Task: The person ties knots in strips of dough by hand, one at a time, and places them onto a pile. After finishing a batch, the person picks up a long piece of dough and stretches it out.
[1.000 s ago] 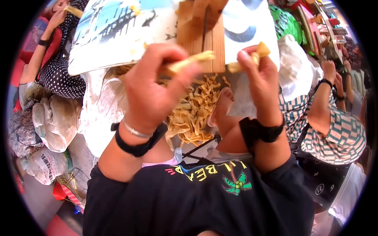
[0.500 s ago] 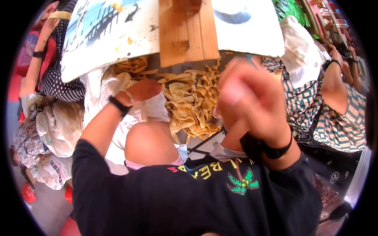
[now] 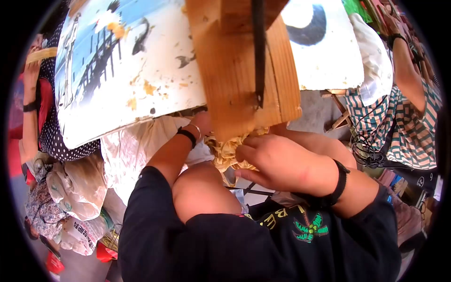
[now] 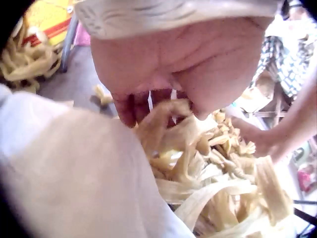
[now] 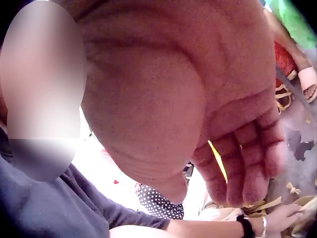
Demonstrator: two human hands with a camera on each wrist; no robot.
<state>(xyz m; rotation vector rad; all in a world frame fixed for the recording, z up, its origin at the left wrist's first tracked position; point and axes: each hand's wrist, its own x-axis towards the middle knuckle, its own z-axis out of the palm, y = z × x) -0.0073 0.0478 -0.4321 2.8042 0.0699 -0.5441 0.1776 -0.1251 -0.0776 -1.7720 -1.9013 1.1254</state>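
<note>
Left hand: down low now, this left hand point(image 3: 202, 123), with its fingers point(image 4: 130, 111) reaching into the pile and gaps between them; a strip lies against them, though I can't tell whether it's pinched. A second ago it was up by the wood with a piece in its grip.
Right hand: and here's the right hand point(image 3: 284, 162), dropped from its blurred, raised spot to just over the pile, open, fingers lightly bent and slightly spread, thumb apart.
Strips: the heap of long, flat, pale-yellow strips point(image 3: 225, 152) sits below the worktop edge, more of it covered in the head view than before, behind hand and wood.
Wood: that light-brown wooden board point(image 3: 239, 84), a dark narrow bar point(image 3: 259, 51) over it, looms larger now, its end jutting past the edge.
Worktop: the white worktop with a blue-and-black picture point(image 3: 164, 94) carries yellowish crumbs point(image 3: 149, 88).
Sheet: the crumpled white sheet point(image 4: 89, 163) hangs beside the left hand.
</note>
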